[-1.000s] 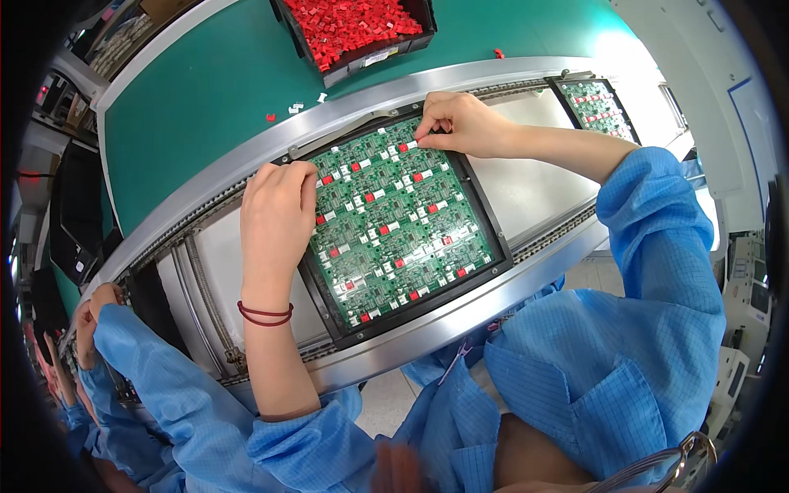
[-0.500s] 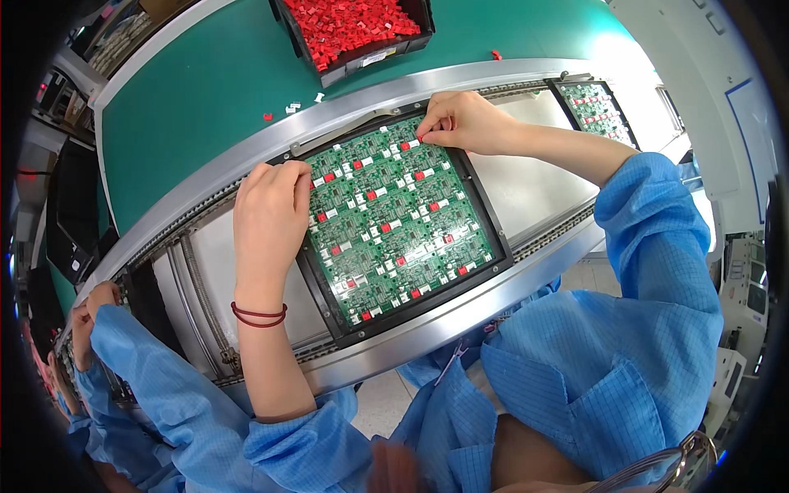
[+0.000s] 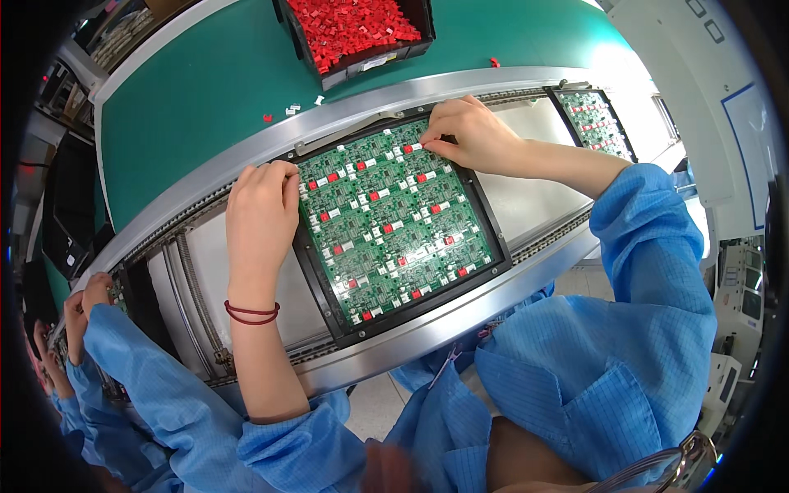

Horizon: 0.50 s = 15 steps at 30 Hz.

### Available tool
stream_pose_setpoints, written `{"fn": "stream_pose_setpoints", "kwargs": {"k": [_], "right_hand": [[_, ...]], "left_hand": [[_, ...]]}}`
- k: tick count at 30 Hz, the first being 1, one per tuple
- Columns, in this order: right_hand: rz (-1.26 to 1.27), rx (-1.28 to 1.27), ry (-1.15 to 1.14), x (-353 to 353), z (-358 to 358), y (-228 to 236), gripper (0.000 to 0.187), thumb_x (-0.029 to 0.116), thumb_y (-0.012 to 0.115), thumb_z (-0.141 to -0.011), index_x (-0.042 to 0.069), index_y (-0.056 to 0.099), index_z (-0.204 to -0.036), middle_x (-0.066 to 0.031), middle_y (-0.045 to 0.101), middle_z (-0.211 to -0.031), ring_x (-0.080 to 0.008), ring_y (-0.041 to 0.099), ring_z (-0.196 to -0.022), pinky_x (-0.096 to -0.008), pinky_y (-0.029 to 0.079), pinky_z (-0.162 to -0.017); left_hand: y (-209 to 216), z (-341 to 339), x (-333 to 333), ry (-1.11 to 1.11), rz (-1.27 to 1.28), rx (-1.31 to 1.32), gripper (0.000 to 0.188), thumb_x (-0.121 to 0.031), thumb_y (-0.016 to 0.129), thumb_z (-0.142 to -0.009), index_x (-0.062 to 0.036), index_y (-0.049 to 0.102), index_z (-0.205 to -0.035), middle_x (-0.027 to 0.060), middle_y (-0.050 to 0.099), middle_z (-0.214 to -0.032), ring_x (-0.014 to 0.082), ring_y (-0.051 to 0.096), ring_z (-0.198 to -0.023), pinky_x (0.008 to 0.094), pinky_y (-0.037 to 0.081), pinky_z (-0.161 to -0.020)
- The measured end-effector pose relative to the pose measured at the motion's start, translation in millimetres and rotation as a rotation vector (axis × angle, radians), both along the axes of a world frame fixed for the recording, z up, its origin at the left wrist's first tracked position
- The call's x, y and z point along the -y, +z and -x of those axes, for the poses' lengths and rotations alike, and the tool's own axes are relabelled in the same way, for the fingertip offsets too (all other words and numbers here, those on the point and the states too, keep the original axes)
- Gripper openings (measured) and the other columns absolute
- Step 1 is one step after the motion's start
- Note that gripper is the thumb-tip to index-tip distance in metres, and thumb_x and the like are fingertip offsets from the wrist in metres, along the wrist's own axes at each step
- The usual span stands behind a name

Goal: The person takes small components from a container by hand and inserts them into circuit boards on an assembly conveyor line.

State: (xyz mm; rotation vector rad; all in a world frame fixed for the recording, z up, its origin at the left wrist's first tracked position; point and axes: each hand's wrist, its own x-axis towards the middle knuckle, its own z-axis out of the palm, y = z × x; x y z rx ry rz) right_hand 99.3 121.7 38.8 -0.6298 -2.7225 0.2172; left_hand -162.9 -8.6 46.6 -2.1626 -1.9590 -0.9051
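A black frame (image 3: 485, 205) holds a green circuit board panel (image 3: 374, 238) set with rows of small red connectors (image 3: 379, 195) and white connectors (image 3: 437, 177). At the panel's upper left corner is my left hand (image 3: 261, 214), thumb and fingers pinched together; whatever is between them is hidden. My right hand (image 3: 475, 138) reaches over the far right corner. Its thumb and forefinger are pinched just beside a red-and-white connector pair (image 3: 411, 149), and I cannot make out anything between the tips.
A black bin (image 3: 374, 62) full of red connectors stands on the green table (image 3: 197, 131). A few loose white and red pieces (image 3: 292, 109) lie near the metal rail (image 3: 246, 152). Another framed panel (image 3: 596, 119) sits right on the conveyor. A co-worker's hands (image 3: 86, 308) are at left.
My left hand has drawn back slightly to the left, showing a red connector by the panel's corner. My right hand has lowered slightly; the red piece at its fingertips no longer shows.
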Motion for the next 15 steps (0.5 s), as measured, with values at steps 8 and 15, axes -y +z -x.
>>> {"fn": "stream_pose_setpoints", "kwargs": {"k": [8, 15], "right_hand": [[-0.036, 0.055, 0.042, -7, -4, 5, 0.008, 0.013, 0.060, -0.076, 0.006, 0.063, -0.080, -0.0042, 0.054, -0.078, -0.0200, 0.053, -0.078, -0.0331, 0.041, -0.074], [-0.044, -0.001, 0.201, -17, 43, 74, 0.012, 0.007, 0.056, -0.077, 0.000, 0.061, -0.086, -0.0097, 0.054, -0.081, -0.0260, 0.054, -0.078, -0.0331, 0.045, -0.068]], "left_hand": [[0, 3, -4, 0.054, 0.055, -0.005, 0.009, -0.004, 0.060, -0.073, -0.0007, 0.052, -0.074, 0.0117, 0.056, -0.070, 0.0285, 0.051, -0.067, 0.0372, 0.043, -0.069], [6, 28, 16, 0.150, 0.081, 0.057, 0.012, -0.005, 0.058, -0.072, -0.0012, 0.047, -0.074, 0.0125, 0.054, -0.067, 0.0294, 0.053, -0.068, 0.0398, 0.042, -0.064]]}}
